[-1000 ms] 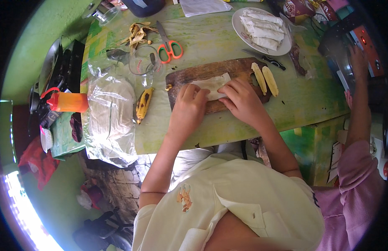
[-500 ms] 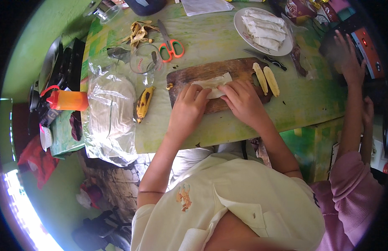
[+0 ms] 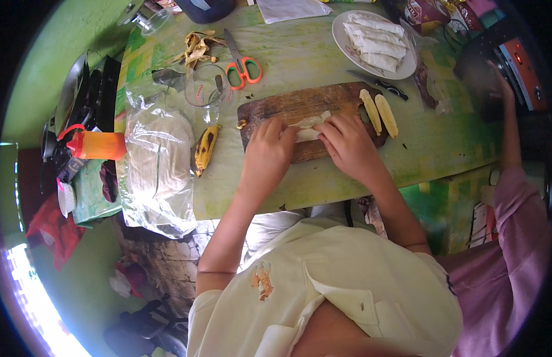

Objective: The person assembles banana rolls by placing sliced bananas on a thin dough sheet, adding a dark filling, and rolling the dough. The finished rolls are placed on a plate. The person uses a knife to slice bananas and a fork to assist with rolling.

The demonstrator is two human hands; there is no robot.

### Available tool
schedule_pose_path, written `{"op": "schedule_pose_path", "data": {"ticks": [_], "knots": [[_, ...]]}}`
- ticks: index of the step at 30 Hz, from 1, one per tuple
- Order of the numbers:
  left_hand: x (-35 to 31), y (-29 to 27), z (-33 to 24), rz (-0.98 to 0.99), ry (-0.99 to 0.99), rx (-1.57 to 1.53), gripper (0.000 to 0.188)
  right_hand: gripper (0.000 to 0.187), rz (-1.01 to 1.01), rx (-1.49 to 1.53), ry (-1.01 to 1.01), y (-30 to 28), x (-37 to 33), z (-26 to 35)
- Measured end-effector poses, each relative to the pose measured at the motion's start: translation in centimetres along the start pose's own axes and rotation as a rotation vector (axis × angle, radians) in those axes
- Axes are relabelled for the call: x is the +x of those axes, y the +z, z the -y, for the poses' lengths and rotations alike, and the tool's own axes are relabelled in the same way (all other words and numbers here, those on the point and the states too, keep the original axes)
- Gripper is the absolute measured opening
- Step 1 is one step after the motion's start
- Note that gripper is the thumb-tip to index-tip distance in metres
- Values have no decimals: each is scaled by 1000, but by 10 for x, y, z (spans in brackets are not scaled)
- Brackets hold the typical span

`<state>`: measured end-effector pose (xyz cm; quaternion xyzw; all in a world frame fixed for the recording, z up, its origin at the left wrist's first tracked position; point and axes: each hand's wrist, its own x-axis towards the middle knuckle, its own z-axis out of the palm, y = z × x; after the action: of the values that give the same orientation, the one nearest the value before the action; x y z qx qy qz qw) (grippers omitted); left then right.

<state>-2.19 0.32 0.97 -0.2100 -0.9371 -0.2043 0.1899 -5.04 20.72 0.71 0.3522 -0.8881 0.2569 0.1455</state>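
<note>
A pale spring roll (image 3: 308,134) in a thin wrapper lies across the worn wooden cutting board (image 3: 270,109), with a narrow flap of wrapper still showing on its far side. My left hand (image 3: 267,146) pinches its left end with curled fingers. At the other end, my right hand (image 3: 348,143) has its fingers bent over the roll, thumb on the near side. What is inside the wrapper is hidden. Two peeled banana pieces (image 3: 385,116) rest at the board's right end. A spotted unpeeled banana (image 3: 206,150) lies left of the board.
Finished rolls fill a white plate (image 3: 401,70) at the far right, near a black-handled knife (image 3: 383,85). Orange-handled scissors (image 3: 243,70), a clear glass cup (image 3: 206,89) and a plastic bag of round wrappers (image 3: 159,154) stand left. A co-worker's arm (image 3: 509,125) reaches toward an orange-fronted appliance (image 3: 521,68).
The wrapper has been rolled further, leaving less of its far flap spread out. My hands stay nearly in place. The co-worker's arm has shifted right, toward the appliance.
</note>
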Motion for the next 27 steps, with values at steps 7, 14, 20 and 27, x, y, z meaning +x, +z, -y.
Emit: {"op": "schedule_pose_path", "data": {"ticks": [7, 14, 20, 27], "knots": [[14, 0, -1, -30, -58, 41, 17, 21, -95, -12, 52, 8, 8, -2], [11, 3, 3, -27, 28, -36, 13, 24, 24, 0, -34, -1, 8, -2], [20, -1, 2, 40, 35, -11, 24, 30, 21, -93, -12, 9, 10, -9], [32, 15, 16, 64, 56, -76, 25, 33, -58, -26, 87, -7, 20, -8]]}}
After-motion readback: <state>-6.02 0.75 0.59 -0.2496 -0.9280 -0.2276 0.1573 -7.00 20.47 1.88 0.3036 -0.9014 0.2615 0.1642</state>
